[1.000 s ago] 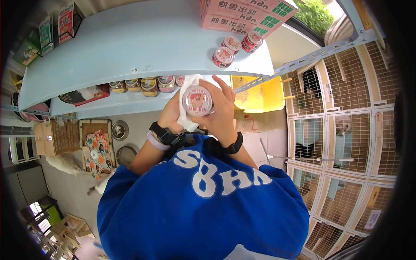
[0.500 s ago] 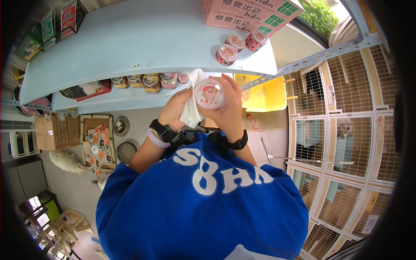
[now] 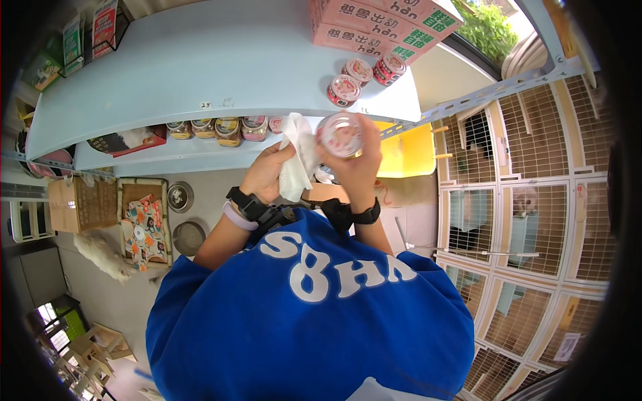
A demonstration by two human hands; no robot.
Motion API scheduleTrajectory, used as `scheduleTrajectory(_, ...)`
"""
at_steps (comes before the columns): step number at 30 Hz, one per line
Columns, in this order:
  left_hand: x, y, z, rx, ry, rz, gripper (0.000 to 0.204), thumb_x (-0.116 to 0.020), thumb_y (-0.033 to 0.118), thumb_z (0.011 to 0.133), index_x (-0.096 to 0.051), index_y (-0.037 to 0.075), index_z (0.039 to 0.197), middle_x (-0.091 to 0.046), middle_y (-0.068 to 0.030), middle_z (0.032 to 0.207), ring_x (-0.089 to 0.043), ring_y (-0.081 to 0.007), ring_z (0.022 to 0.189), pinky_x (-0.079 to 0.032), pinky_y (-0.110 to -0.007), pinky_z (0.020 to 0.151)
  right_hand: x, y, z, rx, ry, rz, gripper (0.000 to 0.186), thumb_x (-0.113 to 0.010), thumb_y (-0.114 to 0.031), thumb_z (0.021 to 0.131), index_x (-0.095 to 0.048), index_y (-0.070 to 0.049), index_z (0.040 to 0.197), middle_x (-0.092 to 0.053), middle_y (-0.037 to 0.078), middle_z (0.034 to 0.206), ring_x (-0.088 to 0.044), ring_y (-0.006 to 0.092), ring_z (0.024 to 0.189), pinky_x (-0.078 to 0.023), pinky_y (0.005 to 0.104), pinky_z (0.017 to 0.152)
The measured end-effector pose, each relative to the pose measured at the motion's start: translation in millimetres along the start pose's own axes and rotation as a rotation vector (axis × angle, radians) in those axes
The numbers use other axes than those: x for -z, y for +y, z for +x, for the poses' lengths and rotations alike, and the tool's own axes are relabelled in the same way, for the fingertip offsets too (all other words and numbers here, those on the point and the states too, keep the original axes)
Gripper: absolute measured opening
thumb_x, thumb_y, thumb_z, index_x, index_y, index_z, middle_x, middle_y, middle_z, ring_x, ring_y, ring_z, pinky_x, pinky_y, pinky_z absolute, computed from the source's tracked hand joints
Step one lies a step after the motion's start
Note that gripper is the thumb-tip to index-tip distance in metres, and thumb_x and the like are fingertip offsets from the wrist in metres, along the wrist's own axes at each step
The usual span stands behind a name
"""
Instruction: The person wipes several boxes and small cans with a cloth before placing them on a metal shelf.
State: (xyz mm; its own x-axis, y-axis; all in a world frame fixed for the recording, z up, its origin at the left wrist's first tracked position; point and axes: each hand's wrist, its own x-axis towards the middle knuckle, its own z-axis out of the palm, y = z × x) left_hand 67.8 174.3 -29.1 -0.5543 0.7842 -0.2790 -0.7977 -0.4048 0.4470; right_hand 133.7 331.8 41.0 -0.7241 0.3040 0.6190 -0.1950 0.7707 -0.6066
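In my right hand (image 3: 363,164) is a round can (image 3: 340,134) with a clear lid and a pink-and-white top, raised in front of the shelf's edge. My left hand (image 3: 266,170) pinches a white cloth or wipe (image 3: 296,157) that hangs down beside the can, now apart from it. On the blue shelf (image 3: 200,60) ahead, three similar small red-and-pink cans (image 3: 344,89) stand close together near the right end.
Pink cartons (image 3: 374,30) are stacked behind the cans. Several jars (image 3: 228,131) line the lower shelf, and a yellow bin (image 3: 408,152) stands at its right. Wire cages (image 3: 531,160) fill the right side. On the floor at left are a white cat (image 3: 100,255) and metal bowls (image 3: 188,237).
My right hand has lifted the can a little away and to the right, off the cloth. The cloth now hangs separately from my left hand.
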Motion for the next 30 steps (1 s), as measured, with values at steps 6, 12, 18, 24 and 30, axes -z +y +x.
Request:
scheduleTrajectory(6,-8,14,-10,-0.084,-0.021,-0.188,0.036,-0.041,0.02,0.096,-0.042,0.002,0.127,-0.054,-0.0124,0.121,-0.056,-0.0244,0.108,-0.049,-0.037,0.09,21,76,29,-0.209,0.208,-0.149,0.06,-0.083,-0.024,0.059,-0.055,0.007,0.103,-0.056,0.017,0.098,-0.055,0.0282,0.09,-0.045,0.0358,0.079)
scheduleTrajectory(12,-6,17,-9,-0.08,-0.027,-0.22,0.036,-0.037,0.022,0.097,-0.042,0.002,0.127,-0.053,-0.0129,0.123,-0.055,-0.0237,0.109,-0.047,-0.036,0.093,4,84,22,-0.33,0.099,-0.116,0.054,-0.083,-0.029,0.056,-0.06,0.006,0.09,-0.058,0.015,0.085,-0.058,0.0259,0.078,-0.047,0.0347,0.069)
scheduleTrajectory(18,6,20,-8,-0.093,0.037,-0.329,0.037,-0.038,0.022,0.096,-0.045,0.002,0.126,-0.055,-0.0125,0.121,-0.056,-0.0238,0.108,-0.046,-0.037,0.094,-9,78,25,-0.27,0.094,-0.24,0.051,-0.082,-0.03,0.054,-0.061,0.003,0.088,-0.057,0.014,0.084,-0.052,0.0306,0.081,-0.043,0.0398,0.073)
scheduleTrajectory(24,8,33,-17,-0.154,-0.06,-0.429,0.039,-0.035,0.024,0.097,-0.044,0.001,0.126,-0.054,-0.0136,0.122,-0.056,-0.0254,0.108,-0.046,-0.038,0.094,-24,93,40,-0.193,0.12,-0.323,0.056,-0.082,-0.032,0.054,-0.061,0.002,0.093,-0.056,0.017,0.091,-0.049,0.0325,0.089,-0.042,0.0422,0.077)
scheduleTrajectory(30,33,39,-41,-0.512,-0.125,-0.298,0.04,-0.034,0.022,0.095,-0.044,0.0,0.127,-0.055,-0.0132,0.121,-0.055,-0.0266,0.109,-0.045,-0.038,0.095,-38,109,49,-0.174,0.101,-0.347,0.06,-0.082,-0.032,0.054,-0.059,0.004,0.096,-0.055,0.019,0.094,-0.046,0.0339,0.091,-0.041,0.0431,0.079)
